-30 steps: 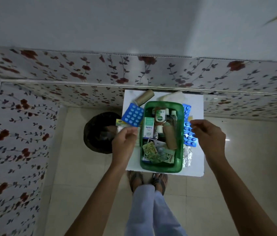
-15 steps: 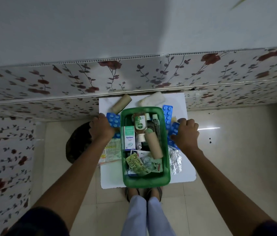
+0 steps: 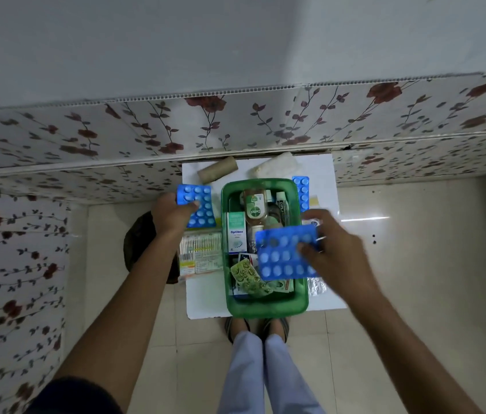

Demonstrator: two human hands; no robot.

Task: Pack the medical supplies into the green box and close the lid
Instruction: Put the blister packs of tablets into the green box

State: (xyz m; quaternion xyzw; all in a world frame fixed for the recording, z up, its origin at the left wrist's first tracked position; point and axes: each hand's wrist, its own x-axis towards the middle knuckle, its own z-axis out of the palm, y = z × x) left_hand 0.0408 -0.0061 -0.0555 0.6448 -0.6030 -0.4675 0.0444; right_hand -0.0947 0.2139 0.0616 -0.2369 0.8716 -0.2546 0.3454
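The green box (image 3: 265, 307) stands open on a small white table (image 3: 203, 303), filled with a Dettol bottle (image 3: 254, 206), an Optibex carton (image 3: 236, 234), a tube and blister strips. My left hand (image 3: 170, 215) grips a blue blister pack (image 3: 198, 209) left of the box. My right hand (image 3: 336, 252) holds a second blue blister pack (image 3: 285, 255) above the box's right side. A third blue strip (image 3: 301, 192) lies right of the box. No lid is visible.
A brown bandage roll (image 3: 217, 173) and a white gauze pad (image 3: 276, 167) lie at the table's back. A flat packet of swabs (image 3: 201, 255) lies left of the box, a silver strip (image 3: 316, 285) right of it. A dark round object (image 3: 138, 243) sits on the floor at left.
Both hands have lifted blue blister packs off the table. The right hand has carried its pack leftward over the box; the left hand's pack stays left of the box.
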